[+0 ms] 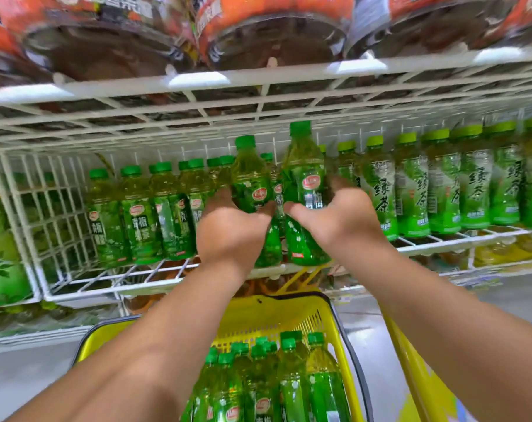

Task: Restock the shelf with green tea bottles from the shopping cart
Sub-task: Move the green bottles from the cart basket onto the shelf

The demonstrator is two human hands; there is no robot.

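My left hand [231, 229] grips a green tea bottle [249, 178] with a green cap, upright at the front of the white wire shelf [155, 269]. Right beside it my right hand [334, 217] grips a second green tea bottle [307, 190], whose base sits at the shelf's front edge. A third bottle shows in the narrow gap between the two. More green tea bottles [142, 214] stand in rows on the shelf to the left. Below my arms, several green tea bottles [289, 379] stand in the yellow shopping cart [258, 312].
Another brand of green tea bottles [441, 184] fills the shelf's right part. A white wire shelf [258, 86] overhead carries large orange-labelled bottles [273, 28]. A wire divider [24, 214] closes the left side, with green packs beyond it. Grey floor lies either side of the cart.
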